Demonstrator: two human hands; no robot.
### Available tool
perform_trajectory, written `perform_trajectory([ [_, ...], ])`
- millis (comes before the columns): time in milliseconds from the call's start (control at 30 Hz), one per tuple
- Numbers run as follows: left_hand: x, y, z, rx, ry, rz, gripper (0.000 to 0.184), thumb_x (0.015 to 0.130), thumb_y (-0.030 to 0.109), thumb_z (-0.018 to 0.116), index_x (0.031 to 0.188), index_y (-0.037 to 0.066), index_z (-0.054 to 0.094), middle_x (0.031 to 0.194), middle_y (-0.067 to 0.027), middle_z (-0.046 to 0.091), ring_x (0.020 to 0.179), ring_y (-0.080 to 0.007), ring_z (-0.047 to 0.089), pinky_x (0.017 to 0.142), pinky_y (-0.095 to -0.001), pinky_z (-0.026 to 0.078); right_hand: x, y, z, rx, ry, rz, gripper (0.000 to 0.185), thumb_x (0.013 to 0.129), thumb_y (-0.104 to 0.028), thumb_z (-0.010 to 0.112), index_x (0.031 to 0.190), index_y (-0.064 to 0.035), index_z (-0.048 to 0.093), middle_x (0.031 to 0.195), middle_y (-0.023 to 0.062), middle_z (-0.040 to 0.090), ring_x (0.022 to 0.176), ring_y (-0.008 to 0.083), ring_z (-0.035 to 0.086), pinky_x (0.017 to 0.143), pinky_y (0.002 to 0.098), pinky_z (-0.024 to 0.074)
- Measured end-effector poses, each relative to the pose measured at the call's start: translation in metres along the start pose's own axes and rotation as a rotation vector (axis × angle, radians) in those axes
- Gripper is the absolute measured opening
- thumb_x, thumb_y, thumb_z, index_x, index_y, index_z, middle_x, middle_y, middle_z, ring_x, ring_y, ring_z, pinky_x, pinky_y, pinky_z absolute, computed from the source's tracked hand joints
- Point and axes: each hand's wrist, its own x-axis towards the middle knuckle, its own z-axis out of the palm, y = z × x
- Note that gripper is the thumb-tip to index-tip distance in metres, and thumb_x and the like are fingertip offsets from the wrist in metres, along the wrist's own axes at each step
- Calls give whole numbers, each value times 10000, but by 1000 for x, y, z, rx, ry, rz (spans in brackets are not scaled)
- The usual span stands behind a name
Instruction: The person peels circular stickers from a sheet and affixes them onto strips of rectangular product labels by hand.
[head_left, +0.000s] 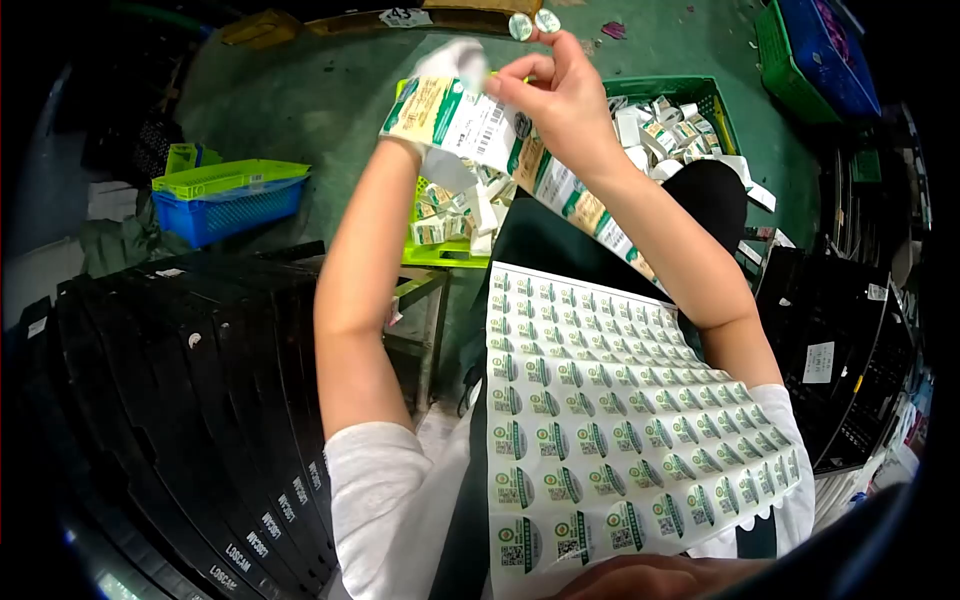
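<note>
A long strip of printed labels (480, 128) runs across in front of me, green and cream with barcodes. My right hand (565, 105) has thumb and a finger pinched at its upper edge. Two small round stickers (520, 27) sit at raised fingertips of that hand. My left forearm (365, 250) reaches up behind the strip, which hides my left hand and its fingers. Beside the strip's upper end is a blurred white piece (455, 62). Over my lap lies a large sheet of round stickers (610, 420) with QR codes.
A lime-green crate (445, 258) and a dark green crate (700, 85) hold many small labelled packs beyond my knees. Stacked black crates (180, 400) stand close at left. A green-and-blue basket (232, 205) is farther left. More baskets (800, 75) stand at upper right.
</note>
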Motion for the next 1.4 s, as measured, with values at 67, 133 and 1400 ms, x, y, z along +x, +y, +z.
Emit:
perform_trajectory([
  [67,-28,-3,22,-722,-52,-121,426,943,377,481,1233,69,534,1092,-68,636,997,-174,613,848,-342,494,9,14,-5,-26,73,-113,514,779,-100,735,1138,67,408,799,64,662,665,86,592,604,226,476],
  [133,-73,40,48,-1171,169,-194,552,975,468,408,1356,68,405,1262,-53,533,1137,-151,522,942,-324,433,13,20,-7,-38,143,-179,513,778,-107,734,1133,73,410,778,51,663,639,72,579,570,228,465],
  [1400,-153,64,123,-1120,361,-324,310,1008,206,440,1189,-21,548,1064,-93,632,922,-150,633,809,-291,530,-56,0,-100,-1012,-900,-12,232,909,-217,541,795,-17,571,618,188,557,628,391,563,579,462,441],
])
